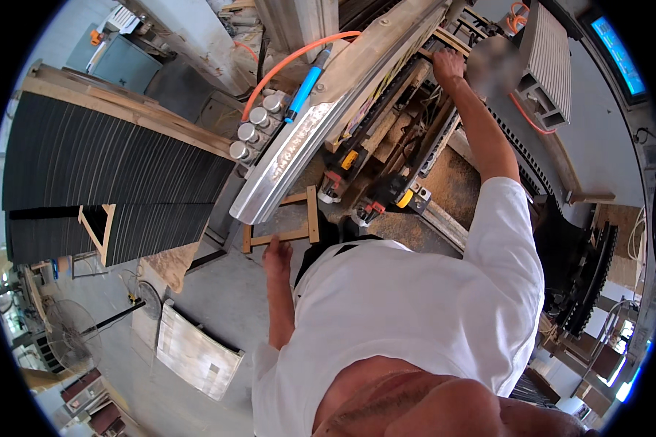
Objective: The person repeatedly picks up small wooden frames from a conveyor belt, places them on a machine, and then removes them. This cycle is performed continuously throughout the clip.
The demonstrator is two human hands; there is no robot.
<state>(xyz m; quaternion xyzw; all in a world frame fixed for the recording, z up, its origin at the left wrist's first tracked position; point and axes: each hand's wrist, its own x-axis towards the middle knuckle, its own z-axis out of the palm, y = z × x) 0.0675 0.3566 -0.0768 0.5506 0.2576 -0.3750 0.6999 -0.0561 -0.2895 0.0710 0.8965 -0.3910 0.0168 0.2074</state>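
Note:
Low beside my body, my left hand is closed on the edge of a light wooden frame, a small open rectangle of joined strips. My right arm is stretched far forward across the machine. At its far end my right hand has its fingers bent around a light wooden bar lying across the machine's rails. How firmly the fingers hold it is hard to make out. Two clamp heads with red and yellow parts, one of them a near clamp, sit at the close ends of the rails.
A silver machine beam carries a blue air cylinder and an orange hose. Stacked dark panels stand at the left, with another wooden frame against them. Sawdust covers surfaces beneath the rails. A lit screen is at the right.

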